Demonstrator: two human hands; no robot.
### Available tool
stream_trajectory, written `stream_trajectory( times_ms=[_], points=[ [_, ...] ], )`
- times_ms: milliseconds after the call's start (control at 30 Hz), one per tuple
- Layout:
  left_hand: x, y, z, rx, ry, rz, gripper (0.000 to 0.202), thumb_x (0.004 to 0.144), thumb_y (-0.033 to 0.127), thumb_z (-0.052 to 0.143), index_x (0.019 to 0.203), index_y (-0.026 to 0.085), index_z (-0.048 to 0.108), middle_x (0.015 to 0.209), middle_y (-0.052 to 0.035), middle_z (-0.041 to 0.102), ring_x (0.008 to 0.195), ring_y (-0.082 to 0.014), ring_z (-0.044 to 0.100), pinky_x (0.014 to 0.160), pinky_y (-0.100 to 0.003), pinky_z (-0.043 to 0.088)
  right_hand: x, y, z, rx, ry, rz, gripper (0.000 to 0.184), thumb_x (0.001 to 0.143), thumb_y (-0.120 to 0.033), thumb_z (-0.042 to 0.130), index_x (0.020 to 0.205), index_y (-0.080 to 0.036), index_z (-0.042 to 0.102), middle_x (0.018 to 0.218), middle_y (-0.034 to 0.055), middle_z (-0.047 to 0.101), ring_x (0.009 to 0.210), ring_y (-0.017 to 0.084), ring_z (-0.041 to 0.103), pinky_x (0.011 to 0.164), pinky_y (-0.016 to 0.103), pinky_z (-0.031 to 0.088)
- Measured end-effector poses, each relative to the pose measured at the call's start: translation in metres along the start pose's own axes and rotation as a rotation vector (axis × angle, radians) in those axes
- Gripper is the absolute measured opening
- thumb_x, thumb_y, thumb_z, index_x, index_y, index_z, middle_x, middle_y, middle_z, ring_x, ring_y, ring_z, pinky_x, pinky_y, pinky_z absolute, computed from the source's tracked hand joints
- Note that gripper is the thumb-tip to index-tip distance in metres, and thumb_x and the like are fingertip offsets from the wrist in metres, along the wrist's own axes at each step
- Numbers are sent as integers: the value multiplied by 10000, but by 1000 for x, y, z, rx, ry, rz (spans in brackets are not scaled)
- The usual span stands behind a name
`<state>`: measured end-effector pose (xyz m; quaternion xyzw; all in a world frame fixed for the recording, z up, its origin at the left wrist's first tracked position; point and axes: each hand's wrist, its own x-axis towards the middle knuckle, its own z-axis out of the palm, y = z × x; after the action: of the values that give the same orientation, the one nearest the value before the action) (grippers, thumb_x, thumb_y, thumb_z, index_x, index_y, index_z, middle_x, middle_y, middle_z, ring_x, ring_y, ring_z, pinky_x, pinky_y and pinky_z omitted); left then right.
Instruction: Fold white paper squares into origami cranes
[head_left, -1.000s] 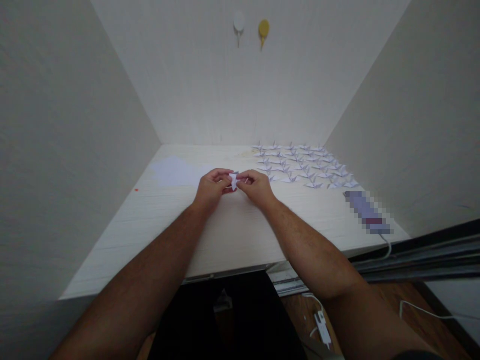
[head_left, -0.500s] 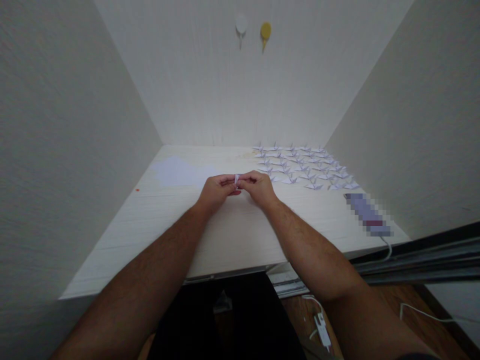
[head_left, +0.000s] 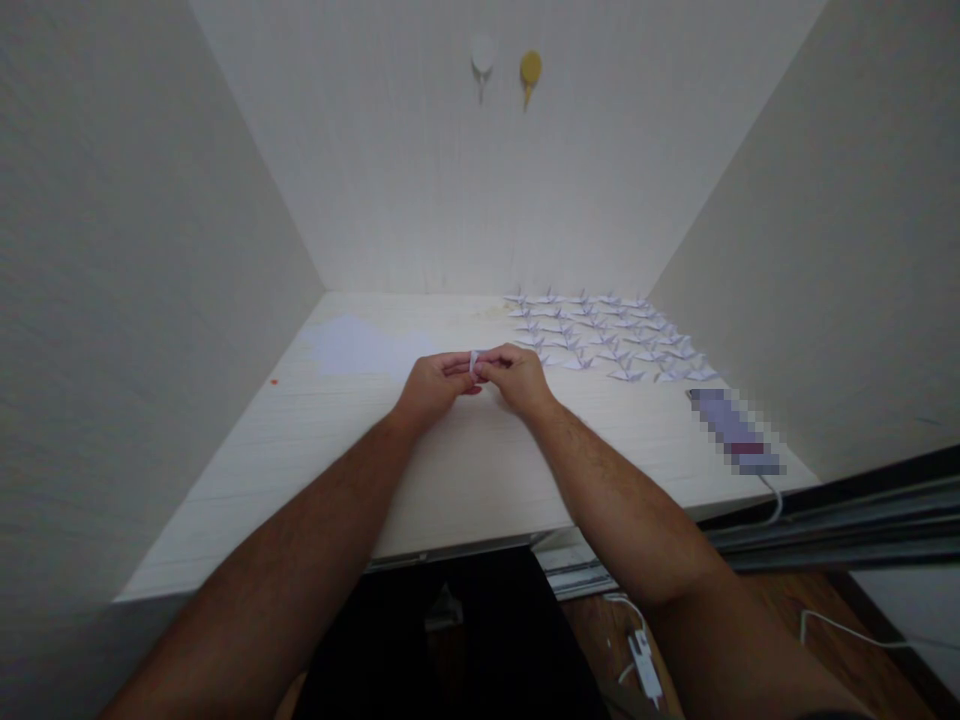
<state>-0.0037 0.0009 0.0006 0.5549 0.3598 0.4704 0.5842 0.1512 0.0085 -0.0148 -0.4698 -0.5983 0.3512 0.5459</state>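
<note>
Between my fingertips, above the middle of the white table (head_left: pixel 465 460), is a small folded piece of white paper (head_left: pixel 474 362). My left hand (head_left: pixel 435 385) pinches it from the left, thumb against fingers. From the other side my right hand (head_left: pixel 517 372) grips it with thumb and forefinger. The fingers cover much of the paper, so its exact folds are hidden. Several white origami cranes (head_left: pixel 577 362) stand in rows just beyond and to the right of my right hand. Flat sheets of white paper (head_left: pixel 349 345) lie behind my left hand.
A pixelated phone-like device (head_left: pixel 727 430) with a white cable (head_left: pixel 776 500) lies near the right edge. A small orange bit (head_left: pixel 274 381) is at the left. White panels enclose the table, with a white hook (head_left: pixel 482 58) and a yellow hook (head_left: pixel 530 68) on the back one.
Both hands stay in place on the folded paper, with only slight finger movement. The whole view has shifted very slightly.
</note>
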Motion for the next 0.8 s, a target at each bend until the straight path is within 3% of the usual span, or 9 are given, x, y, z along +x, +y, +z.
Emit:
stream_trajectory(
  times_ms=[500, 800],
  points=[
    [3, -3, -2, -21, 3, -12, 499, 600, 362, 842, 1024, 120, 737, 950, -118, 749, 832, -226, 708, 794, -410, 585, 0, 3, 0, 20, -6, -6, 155, 661, -297, 739, 753, -176, 707, 717, 10, 666, 664, 139, 622, 650, 273, 513],
    [5, -3, 2, 53, 59, 10, 450, 620, 313, 803, 1021, 120, 736, 904, -104, 734, 819, -222, 705, 788, -405, 596, -1, 3, 2, -346, 61, -107, 84, 752, -263, 627, 743, -193, 673, 698, -3, 616, 670, 130, 558, 631, 249, 444]
  ],
)
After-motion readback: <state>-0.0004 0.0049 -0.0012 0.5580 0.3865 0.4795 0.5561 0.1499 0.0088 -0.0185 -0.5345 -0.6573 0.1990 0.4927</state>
